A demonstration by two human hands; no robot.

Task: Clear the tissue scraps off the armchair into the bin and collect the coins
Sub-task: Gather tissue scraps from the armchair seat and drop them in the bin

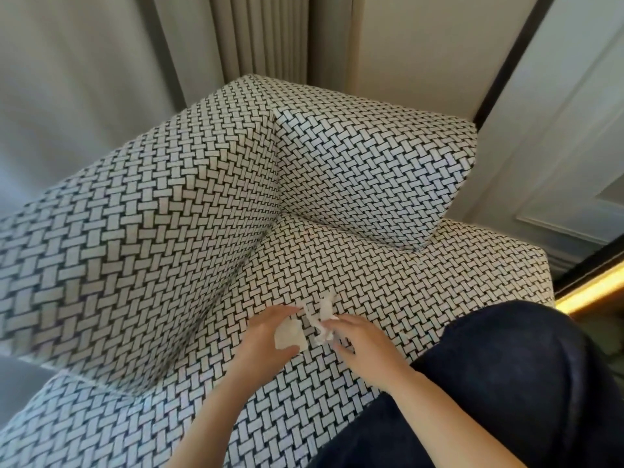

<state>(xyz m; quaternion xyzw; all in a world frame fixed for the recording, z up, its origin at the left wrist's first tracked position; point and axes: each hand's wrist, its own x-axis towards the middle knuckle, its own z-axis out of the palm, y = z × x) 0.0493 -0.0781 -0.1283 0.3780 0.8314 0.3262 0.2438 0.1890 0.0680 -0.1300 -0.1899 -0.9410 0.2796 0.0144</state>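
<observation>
I judge the job to be in its early part. The tissue scraps are being gathered on the armchair seat and none has reached the bin, which is nowhere in my view. No coins show either. If any lie on the cushion, they are hidden among the black-and-white weave or under my hands, so that half of the task looks untouched.

My left hand rests low on the seat cushion, close to the inner face of the armrest. Its thumb and fingers are curled round a crumpled tissue wad, which sits in the hollow of the palm.

My right hand comes in from the other side, wrist raised a little and fingers bent toward the left hand. Its fingertips close on the lower end of a twisted tissue strip, as far as I can tell. The strip's upper end lies loose on the cushion just beyond both hands.

The two hands are near each other with only the strip between them. My knee, in dark trousers, presses against the front of the seat.

What is left: lift the strip, check the seat for other scraps, find the bin, then hunt for the coins.
</observation>
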